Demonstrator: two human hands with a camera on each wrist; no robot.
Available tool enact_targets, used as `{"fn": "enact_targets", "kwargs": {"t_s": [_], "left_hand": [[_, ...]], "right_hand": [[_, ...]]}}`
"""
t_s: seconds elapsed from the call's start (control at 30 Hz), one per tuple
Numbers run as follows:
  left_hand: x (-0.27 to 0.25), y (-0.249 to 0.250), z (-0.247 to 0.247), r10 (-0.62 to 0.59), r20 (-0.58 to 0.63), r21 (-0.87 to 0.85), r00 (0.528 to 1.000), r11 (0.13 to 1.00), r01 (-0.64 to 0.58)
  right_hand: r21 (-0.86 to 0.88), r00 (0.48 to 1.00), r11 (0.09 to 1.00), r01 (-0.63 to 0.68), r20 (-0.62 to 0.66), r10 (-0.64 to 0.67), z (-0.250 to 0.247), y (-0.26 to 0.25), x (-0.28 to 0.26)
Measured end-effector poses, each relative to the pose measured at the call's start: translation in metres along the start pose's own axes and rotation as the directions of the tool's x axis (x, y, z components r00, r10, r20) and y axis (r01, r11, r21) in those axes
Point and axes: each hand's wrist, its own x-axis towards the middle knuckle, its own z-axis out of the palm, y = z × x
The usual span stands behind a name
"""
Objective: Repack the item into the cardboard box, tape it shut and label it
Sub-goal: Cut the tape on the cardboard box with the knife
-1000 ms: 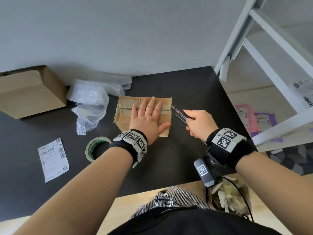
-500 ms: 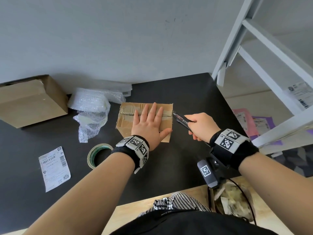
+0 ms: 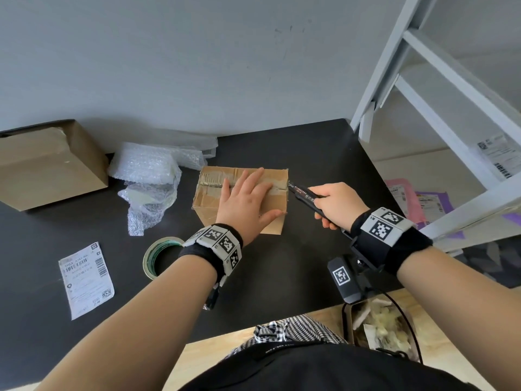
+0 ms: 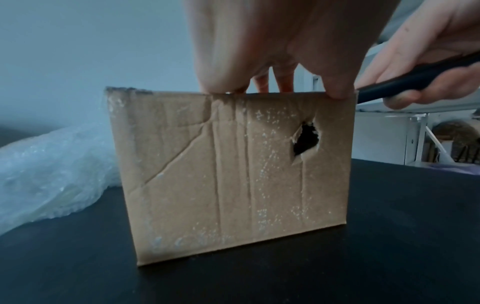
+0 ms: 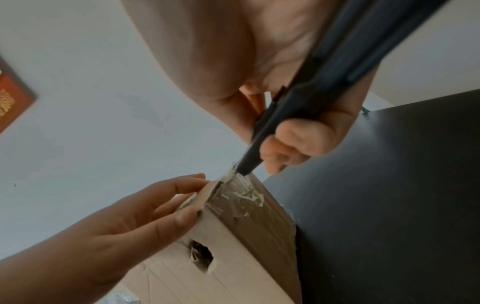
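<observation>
A small cardboard box (image 3: pixel 210 193) stands closed on the black table (image 3: pixel 282 277), clear tape along its top seam. My left hand (image 3: pixel 248 198) lies flat on the box top, fingers straight, thumb at the near edge. My right hand (image 3: pixel 334 206) grips a black utility knife (image 3: pixel 303 194); its tip touches the tape at the box's right top edge (image 5: pixel 237 173). The near side of the box (image 4: pixel 233 174) has a torn hole (image 4: pixel 306 139). A tape roll (image 3: pixel 158 256) and a shipping label (image 3: pixel 86 279) lie to the left.
Bubble wrap (image 3: pixel 149 176) lies left of the box. A larger cardboard box (image 3: pixel 48 165) sits at the far left. A white shelf frame (image 3: pixel 451 108) stands to the right. Pink and purple mailers (image 3: pixel 406 198) lie on the floor beyond the table's right edge.
The knife tip has crept up to the box's right top edge. My left hand stays pressed on the box top. The head view has tilted slightly.
</observation>
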Motion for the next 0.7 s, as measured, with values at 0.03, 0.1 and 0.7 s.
{"fn": "enact_targets", "kwargs": {"t_s": [0.03,0.1,0.7], "left_hand": [[0.000,-0.002,0.000,0.012,-0.033,-0.050,0.999,0.999,-0.013],[0.001,-0.003,-0.001,0.007,-0.072,-0.114,0.997,0.993,-0.015],[0.005,-0.002,-0.004,0.013,-0.025,-0.171,1.000,0.985,-0.017]], "right_hand": [[-0.006,1.000,1.000,0.000,-0.003,0.000,0.000,-0.001,0.000],[-0.010,1.000,1.000,-0.001,-0.013,0.001,0.001,0.000,-0.001],[0.014,1.000,1.000,-0.019,-0.008,0.019,-0.001,-0.001,-0.008]]}}
